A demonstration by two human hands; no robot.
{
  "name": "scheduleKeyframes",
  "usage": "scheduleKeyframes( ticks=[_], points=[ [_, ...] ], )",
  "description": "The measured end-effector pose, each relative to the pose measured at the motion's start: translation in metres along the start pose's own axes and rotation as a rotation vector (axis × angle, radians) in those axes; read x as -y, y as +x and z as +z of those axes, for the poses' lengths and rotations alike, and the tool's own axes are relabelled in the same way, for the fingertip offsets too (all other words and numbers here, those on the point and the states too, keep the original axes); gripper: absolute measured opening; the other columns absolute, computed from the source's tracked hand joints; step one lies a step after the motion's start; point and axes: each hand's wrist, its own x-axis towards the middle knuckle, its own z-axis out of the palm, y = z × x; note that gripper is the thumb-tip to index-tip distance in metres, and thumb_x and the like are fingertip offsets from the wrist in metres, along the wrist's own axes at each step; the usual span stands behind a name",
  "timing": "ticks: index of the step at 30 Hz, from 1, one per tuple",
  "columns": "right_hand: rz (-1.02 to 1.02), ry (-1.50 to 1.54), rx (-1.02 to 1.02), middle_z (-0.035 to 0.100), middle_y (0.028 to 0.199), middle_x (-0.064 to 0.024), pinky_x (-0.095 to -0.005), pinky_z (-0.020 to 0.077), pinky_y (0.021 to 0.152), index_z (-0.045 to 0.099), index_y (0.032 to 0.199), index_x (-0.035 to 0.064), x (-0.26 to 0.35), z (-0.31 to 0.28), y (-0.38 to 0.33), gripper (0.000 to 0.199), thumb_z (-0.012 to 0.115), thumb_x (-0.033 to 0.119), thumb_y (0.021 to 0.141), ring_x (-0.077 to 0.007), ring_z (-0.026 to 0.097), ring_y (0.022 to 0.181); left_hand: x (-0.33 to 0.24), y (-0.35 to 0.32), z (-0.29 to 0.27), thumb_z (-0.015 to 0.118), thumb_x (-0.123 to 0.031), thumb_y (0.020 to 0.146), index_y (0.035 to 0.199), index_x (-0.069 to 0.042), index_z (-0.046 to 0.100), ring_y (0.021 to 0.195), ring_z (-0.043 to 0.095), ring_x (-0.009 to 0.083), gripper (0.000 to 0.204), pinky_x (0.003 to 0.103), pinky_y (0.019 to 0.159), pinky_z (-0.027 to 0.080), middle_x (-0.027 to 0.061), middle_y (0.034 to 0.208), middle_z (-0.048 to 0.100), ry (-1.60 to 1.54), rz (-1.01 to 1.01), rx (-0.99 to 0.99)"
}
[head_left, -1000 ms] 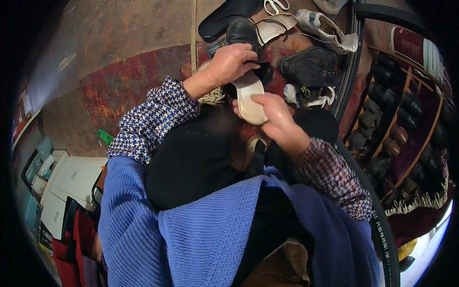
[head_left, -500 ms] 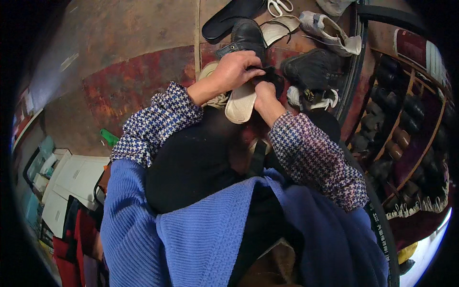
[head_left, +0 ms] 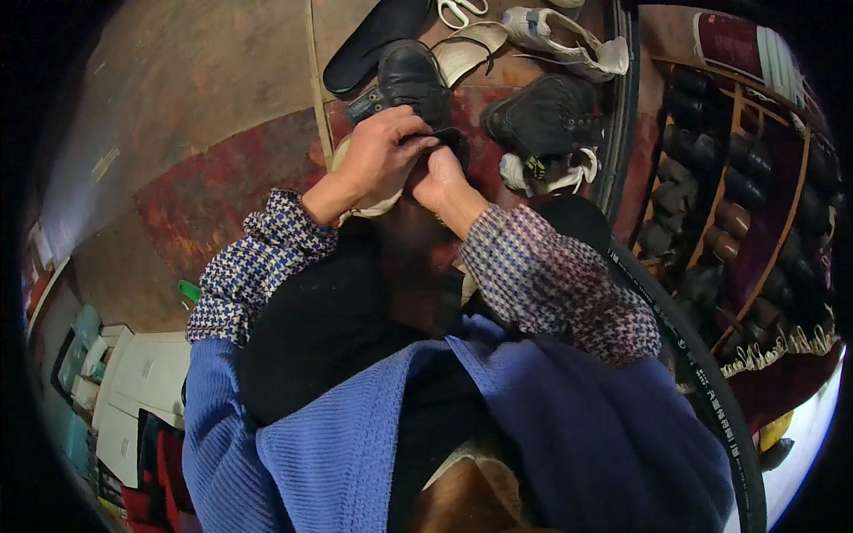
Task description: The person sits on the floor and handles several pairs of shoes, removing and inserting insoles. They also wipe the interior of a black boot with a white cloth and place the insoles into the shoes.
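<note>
A black boot (head_left: 413, 80) with eyelets lies toe away from me, its collar reaching toward my hands. My left hand (head_left: 384, 149) is closed, thumb and fingers pinching the dark collar edge. Beside it, my right hand (head_left: 437, 180) is curled against the same boot's opening; its fingertips are hidden in the dark material. The white insole held here a moment ago is out of sight. Below and behind my left hand, part of a beige shoe (head_left: 382, 207) shows. Just right of the hands lies another black boot (head_left: 542, 115).
Beyond the boot are a black insole (head_left: 369, 40), white-handled scissors (head_left: 460, 11), a cream cut piece (head_left: 469, 55) and a white shoe (head_left: 569, 43). A shoe rack (head_left: 729, 195) stands at the right past a dark rail (head_left: 613, 107). White drawers (head_left: 147, 364) stand at the left.
The white insole, which stuck out below my hands, no longer shows. Both hands have drawn closer together at the boot's collar. The whole view has shifted, so surroundings appear further left.
</note>
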Motion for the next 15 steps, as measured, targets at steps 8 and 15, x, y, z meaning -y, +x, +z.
scheduleKeyframes(
  ticks=[8,15],
  points=[
    [-0.114,-0.141,-0.112,0.053,0.113,-0.0089,-0.0358,0.0423,0.09,0.049,0.112,0.009,-0.007,-0.005,0.031,0.025,0.037,0.019,0.093,-0.0204,0.051,0.103,-0.003,0.0,0.002,0.067,-0.012,0.07,0.079,-0.004,0.061,0.074,0.056,0.0283,0.013,0.033,0.064,0.045,0.0103,0.073,0.054,0.025,0.082,0.096],
    [-0.043,-0.502,-0.201,0.052,0.114,-0.0087,-0.0367,0.0429,0.089,0.049,0.113,0.0093,0.003,-0.003,0.008,0.025,0.04,0.019,0.092,-0.021,0.051,0.104,-0.001,-0.004,-0.003,0.066,-0.014,0.073,0.082,-0.003,0.062,0.075,0.056,0.0284,0.015,0.034,0.064,0.045,0.0109,0.076,0.055,-0.006,0.045,0.125]
  ],
)
